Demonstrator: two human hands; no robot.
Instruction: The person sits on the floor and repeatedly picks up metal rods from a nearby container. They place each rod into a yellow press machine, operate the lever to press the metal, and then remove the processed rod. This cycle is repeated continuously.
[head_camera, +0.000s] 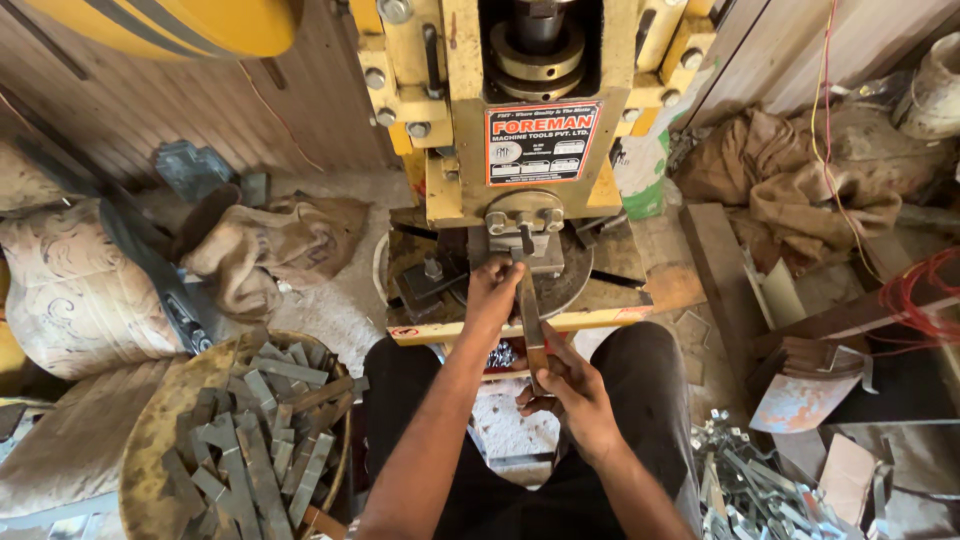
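Observation:
A yellow press machine (450, 120) stands in front of me, its die (535, 250) just above a round base plate (575, 285). My left hand (493, 285) rests at the die, fingers closed on the far end of a narrow flat metal strip (529, 318). My right hand (570, 392) grips the near end of the same strip, which has a brownish handle. The strip runs from my lap up into the die. My legs in dark trousers straddle the machine's front.
A round basket (145, 450) of several flat grey metal strips sits at my lower left. Shiny punched metal pieces (750, 485) pile at the lower right. Sacks (260, 250) and cloth (790, 180) lie on both sides; red wire (915, 290) is at far right.

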